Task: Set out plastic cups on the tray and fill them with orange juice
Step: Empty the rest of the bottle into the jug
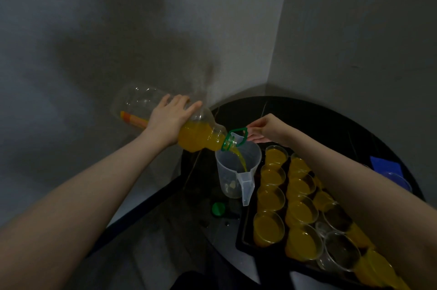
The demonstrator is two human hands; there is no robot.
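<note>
Pouring steadily, the left hand (170,116) is gripping the big clear plastic juice bottle (165,121); the right hand (264,129) is pinching its green loop handle (238,136), aiming into the clear plastic jug (236,171) below.

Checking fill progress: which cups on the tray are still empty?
The clear cups at the tray's near end, beside the right forearm, show no juice; the two left rows are orange, filled.

Jug (233,171) stands on the counter (319,119), left of the tray (243,240); cups (272,197) fill the tray in rows; cap (218,208) lies before the jug; bottle (189,128) tilts above it.
</note>
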